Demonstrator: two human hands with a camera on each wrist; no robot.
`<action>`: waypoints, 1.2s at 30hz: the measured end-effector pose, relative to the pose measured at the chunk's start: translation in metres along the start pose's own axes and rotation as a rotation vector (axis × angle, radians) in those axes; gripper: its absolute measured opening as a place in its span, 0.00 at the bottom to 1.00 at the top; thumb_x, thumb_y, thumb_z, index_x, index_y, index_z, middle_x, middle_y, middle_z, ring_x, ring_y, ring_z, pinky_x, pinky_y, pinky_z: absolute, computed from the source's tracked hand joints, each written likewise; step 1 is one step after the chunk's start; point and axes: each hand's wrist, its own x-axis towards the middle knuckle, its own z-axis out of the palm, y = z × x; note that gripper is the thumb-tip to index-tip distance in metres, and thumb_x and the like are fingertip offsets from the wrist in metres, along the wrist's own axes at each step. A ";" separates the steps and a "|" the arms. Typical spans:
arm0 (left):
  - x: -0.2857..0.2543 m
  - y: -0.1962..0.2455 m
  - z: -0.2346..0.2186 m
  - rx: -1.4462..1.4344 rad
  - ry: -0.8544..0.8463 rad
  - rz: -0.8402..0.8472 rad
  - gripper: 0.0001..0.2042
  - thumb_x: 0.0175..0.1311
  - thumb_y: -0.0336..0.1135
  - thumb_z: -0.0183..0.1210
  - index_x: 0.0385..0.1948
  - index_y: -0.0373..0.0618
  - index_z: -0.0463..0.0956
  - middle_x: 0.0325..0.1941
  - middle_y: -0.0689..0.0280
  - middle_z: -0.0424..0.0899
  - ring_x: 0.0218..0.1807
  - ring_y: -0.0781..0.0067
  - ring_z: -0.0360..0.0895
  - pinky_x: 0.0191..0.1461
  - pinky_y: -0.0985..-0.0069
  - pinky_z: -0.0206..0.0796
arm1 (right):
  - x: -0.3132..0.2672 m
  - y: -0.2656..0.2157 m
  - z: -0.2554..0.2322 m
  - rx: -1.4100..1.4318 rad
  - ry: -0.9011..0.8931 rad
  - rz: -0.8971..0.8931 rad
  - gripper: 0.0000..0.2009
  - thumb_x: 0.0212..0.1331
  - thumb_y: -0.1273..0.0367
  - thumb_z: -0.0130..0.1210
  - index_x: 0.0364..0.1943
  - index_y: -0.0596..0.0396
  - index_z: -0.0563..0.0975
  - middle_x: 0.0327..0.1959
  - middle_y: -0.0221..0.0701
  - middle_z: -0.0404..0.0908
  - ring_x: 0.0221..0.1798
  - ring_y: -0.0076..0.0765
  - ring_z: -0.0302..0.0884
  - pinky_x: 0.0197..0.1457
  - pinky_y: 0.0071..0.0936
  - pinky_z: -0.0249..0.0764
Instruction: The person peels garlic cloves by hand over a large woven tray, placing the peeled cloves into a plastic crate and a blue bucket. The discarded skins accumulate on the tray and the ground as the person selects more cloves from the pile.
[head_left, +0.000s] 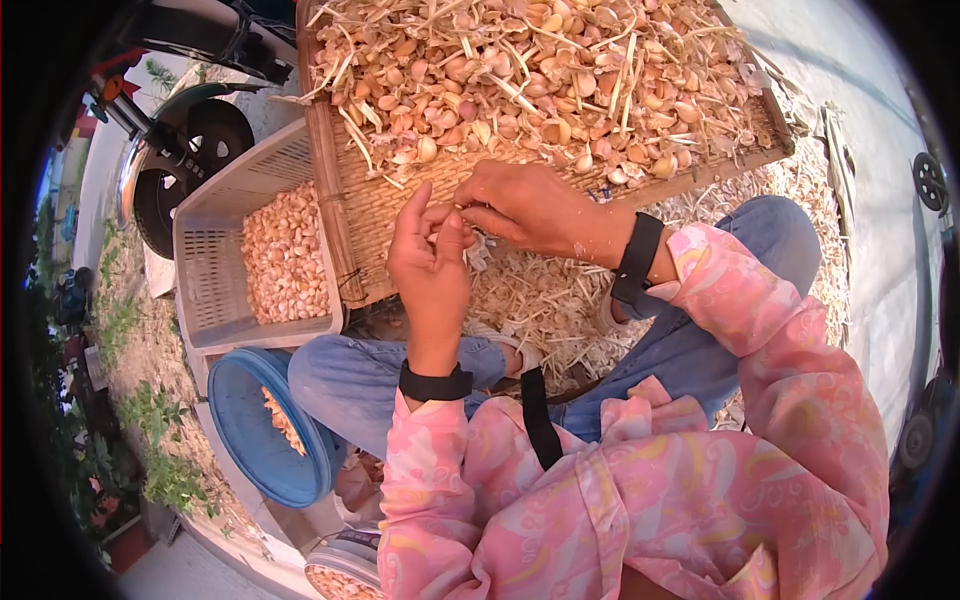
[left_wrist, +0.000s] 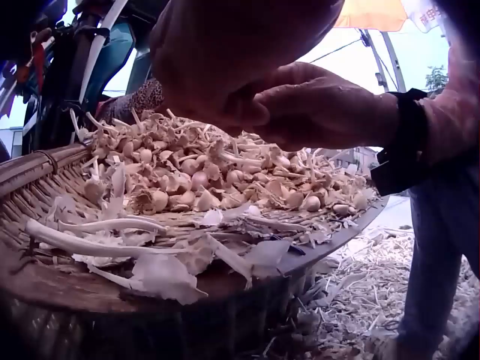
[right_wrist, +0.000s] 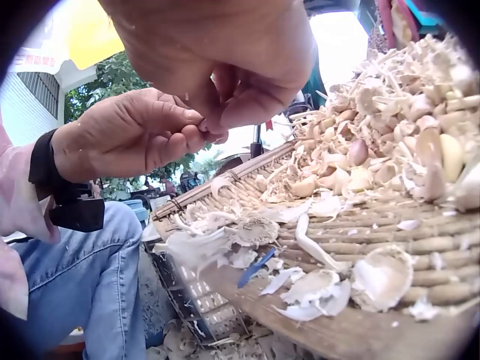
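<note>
Wicker tray (head_left: 365,225) bearing heaped garlic cloves (head_left: 557,130) and dry stalks (head_left: 513,94). Over its near edge, the left hand (head_left: 432,275) and right hand (head_left: 535,207) meet, both pinching a small piece (right_wrist: 203,126), mostly hidden. Beside the tray, a plastic crate (head_left: 205,250) contains more cloves (head_left: 285,255). Red characters (right_wrist: 34,61) on the overhead canopy (right_wrist: 91,34) are too blurred to read.

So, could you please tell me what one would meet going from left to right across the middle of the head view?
Pale slatted plastic crate → left hand → right hand → black wrist strap → black spoked wheel.
</note>
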 end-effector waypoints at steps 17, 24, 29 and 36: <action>0.043 0.012 -0.167 1.302 0.094 0.359 0.11 0.60 0.29 0.53 0.43 0.38 0.75 0.41 0.53 0.77 0.37 0.64 0.76 0.42 0.71 0.68 | -0.025 0.008 0.010 -0.176 -0.400 0.291 0.11 0.55 0.64 0.51 0.24 0.57 0.73 0.20 0.41 0.74 0.28 0.53 0.74 0.32 0.45 0.69; 0.088 -0.005 0.031 1.010 -0.342 0.350 0.09 0.54 0.27 0.53 0.37 0.36 0.75 0.39 0.48 0.77 0.41 0.52 0.76 0.44 0.68 0.68 | -0.022 0.014 0.011 -0.187 -0.380 0.296 0.09 0.53 0.64 0.51 0.29 0.57 0.74 0.25 0.41 0.76 0.32 0.51 0.76 0.36 0.44 0.70; 0.099 -0.039 0.049 1.108 -0.314 0.413 0.07 0.49 0.24 0.51 0.31 0.37 0.74 0.36 0.46 0.76 0.40 0.49 0.74 0.44 0.62 0.66 | -0.020 0.019 0.004 -0.188 -0.368 0.346 0.09 0.53 0.65 0.51 0.30 0.57 0.75 0.27 0.42 0.77 0.33 0.51 0.76 0.37 0.43 0.70; 0.076 -0.033 0.000 0.131 -0.216 -0.202 0.08 0.60 0.27 0.55 0.38 0.33 0.74 0.30 0.64 0.79 0.28 0.77 0.78 0.31 0.86 0.71 | -0.015 0.044 0.003 -0.152 0.010 0.366 0.08 0.54 0.69 0.50 0.34 0.58 0.72 0.29 0.41 0.76 0.35 0.49 0.75 0.38 0.41 0.69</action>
